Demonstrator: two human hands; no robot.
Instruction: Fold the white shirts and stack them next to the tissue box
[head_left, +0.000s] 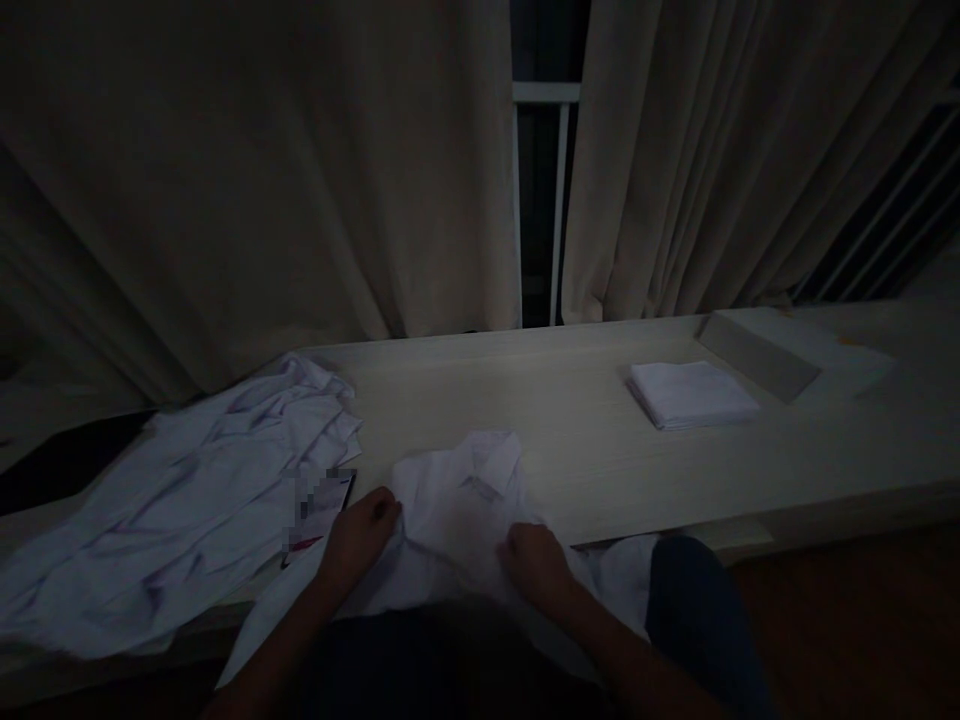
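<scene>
A white collared shirt (pixel 457 500) lies partly on the pale bench and partly across my lap, its collar pointing away from me. My left hand (pixel 367 528) is closed on the shirt's left edge, below the shoulder. On the other side, my right hand (pixel 536 562) is closed too, pinching the cloth of the shirt's front. Both sleeves or lower parts spread over my legs, hard to make out in the dim light. Just left of my left hand lies a flat, dark-edged item (pixel 321 508), its surface partly blurred out.
A heap of crumpled white cloth (pixel 202 480) covers the left of the pale bench (pixel 465 390). Folded white cloth (pixel 691 393) sits at the right, near a white box-like object (pixel 787 350). Beige curtains (pixel 420 170) hang behind, parted at a barred window (pixel 546 180).
</scene>
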